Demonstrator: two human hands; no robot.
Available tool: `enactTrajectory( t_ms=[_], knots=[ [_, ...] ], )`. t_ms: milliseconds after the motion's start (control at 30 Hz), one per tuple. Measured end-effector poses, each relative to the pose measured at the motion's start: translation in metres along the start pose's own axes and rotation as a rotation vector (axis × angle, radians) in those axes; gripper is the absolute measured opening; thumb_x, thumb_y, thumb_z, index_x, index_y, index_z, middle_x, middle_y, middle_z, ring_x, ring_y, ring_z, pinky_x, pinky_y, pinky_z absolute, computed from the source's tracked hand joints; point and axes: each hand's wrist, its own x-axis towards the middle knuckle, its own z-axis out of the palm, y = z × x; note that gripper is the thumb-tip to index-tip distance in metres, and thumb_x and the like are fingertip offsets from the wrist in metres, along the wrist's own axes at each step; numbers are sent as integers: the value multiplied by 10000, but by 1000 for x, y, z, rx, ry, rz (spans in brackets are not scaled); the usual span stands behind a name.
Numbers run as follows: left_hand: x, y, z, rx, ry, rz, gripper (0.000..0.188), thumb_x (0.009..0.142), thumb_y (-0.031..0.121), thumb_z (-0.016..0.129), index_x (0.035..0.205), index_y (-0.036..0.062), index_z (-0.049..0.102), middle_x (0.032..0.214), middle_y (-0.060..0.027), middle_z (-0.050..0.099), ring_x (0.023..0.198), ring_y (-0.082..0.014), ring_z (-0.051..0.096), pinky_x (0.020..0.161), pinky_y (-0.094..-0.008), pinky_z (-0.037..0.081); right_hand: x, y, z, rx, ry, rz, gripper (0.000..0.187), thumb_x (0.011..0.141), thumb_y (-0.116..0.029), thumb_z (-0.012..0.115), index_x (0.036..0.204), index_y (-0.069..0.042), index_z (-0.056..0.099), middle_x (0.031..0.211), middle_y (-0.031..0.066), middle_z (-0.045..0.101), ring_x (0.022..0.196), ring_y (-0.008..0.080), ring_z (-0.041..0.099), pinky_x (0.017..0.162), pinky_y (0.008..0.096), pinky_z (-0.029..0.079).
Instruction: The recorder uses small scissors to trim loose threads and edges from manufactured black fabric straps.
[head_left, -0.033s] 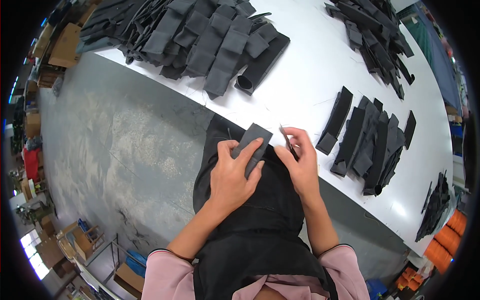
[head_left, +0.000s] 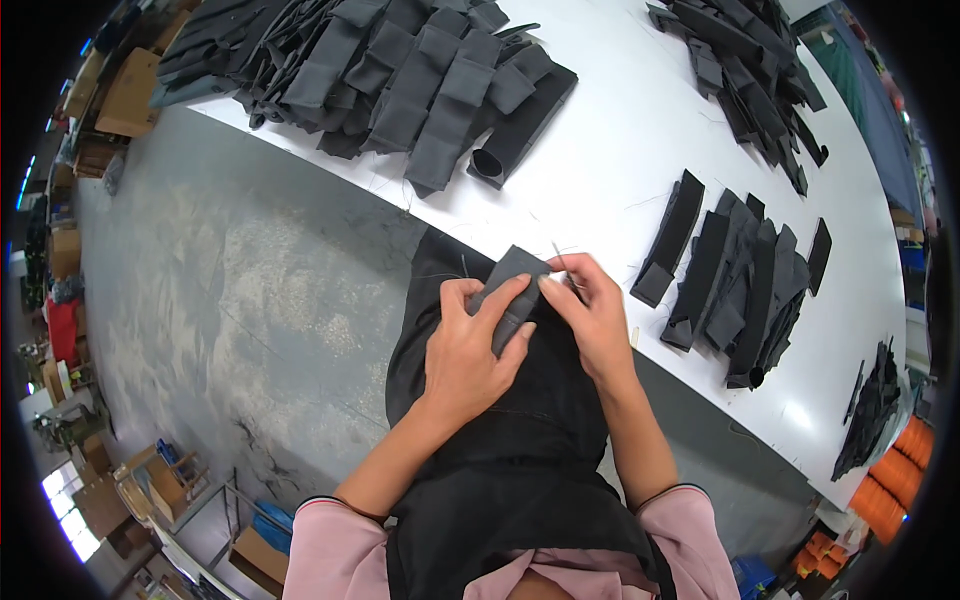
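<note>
Both hands pinch one grey fabric piece (head_left: 512, 290) — left hand (head_left: 465, 350) gripping it, right hand (head_left: 590, 310) also holding a thin tool (head_left: 558, 255) — risk: pricked fingertip if the fabric slips.

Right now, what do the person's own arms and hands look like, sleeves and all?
Both hands, the left hand and the right hand, are bare: no gloves, and no rings or watch that I can make out. The forearms are uncovered, with pink sleeves pushed up near the elbows.

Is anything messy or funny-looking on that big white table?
Nothing looks broken or spilled. The big pile of dark fabric pieces hangs a bit over the white table edge, and thin loose threads lie scattered on the top.
</note>
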Motion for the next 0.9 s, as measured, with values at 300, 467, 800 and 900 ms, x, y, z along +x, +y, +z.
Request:
enactTrajectory(
  t_ms=[300,467,800,900],
  knots=[
    [-11,-17,-7,-1262,-560,-719,482,917,240,571,1301,36,364,1072,-134,588,882,-188,613,800,-308,500,9,10,7,431,5,392,124,847,-86,625,916,-31,538,663,-32,470,535,30,404,493,174,314],
    [-6,-15,-6,-1096,-383,-795,248,949,183,506,1125,16,456,871,-85,627,686,-118,606,638,-245,496,-21,7,9,-339,227,-195,266,794,-22,650,1036,-9,540,848,69,541,724,131,552,628,230,452],
    [-2,-5,-9,-1061,-362,-753,225,939,142,501,1108,6,440,836,-62,600,667,-99,585,621,-229,487,-36,-2,-4,-819,34,-589,261,682,-39,708,933,-36,635,770,76,555,600,211,566,513,289,442],
    [-4,-7,-10,-1042,-368,-767,228,935,137,507,1107,3,439,837,-63,598,671,-100,586,624,-229,489,-37,4,-3,-819,47,-614,245,681,-30,704,918,-34,638,755,72,554,602,209,566,515,289,443]
  ],
)
